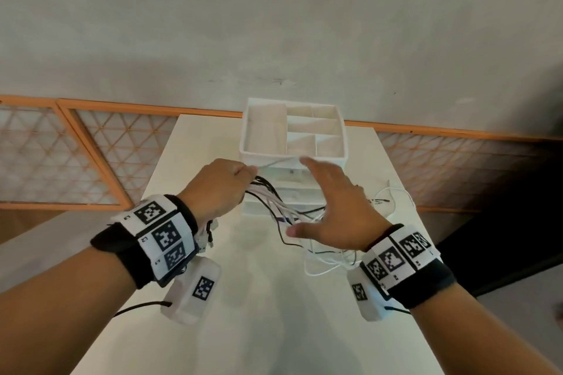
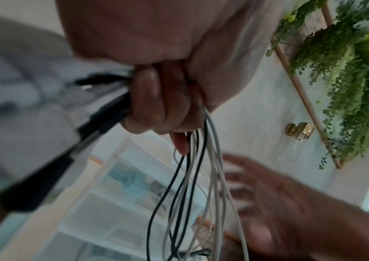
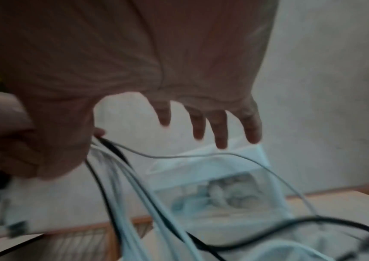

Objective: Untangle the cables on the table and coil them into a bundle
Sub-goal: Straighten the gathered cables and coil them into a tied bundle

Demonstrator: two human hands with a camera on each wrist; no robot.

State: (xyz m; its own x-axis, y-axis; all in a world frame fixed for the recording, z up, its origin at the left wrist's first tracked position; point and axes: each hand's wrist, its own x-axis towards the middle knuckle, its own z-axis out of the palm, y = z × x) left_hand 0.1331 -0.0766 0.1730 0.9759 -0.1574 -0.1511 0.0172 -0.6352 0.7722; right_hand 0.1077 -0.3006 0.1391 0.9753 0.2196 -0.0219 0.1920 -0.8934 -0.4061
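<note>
Here, left hand (image 1: pixel 220 184) grips the cables (image 1: pixel 275 202) in a fist above the table (image 1: pixel 259 298), right hand (image 1: pixel 332 207) spread w/ nothing held; best to comb strands apart slowly, no yanking.

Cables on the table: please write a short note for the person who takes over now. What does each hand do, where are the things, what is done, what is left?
Left hand: grips a gathered bunch of black and white cables, lifted above the table.
Right hand: open, fingers spread, holds nothing, beside the hanging strands.
The loose ends trail onto the table at the right, in front of the white drawer organizer.
Done: cables gathered in one fist.
Left: sort the trailing strands, coil them into a bundle.
</note>
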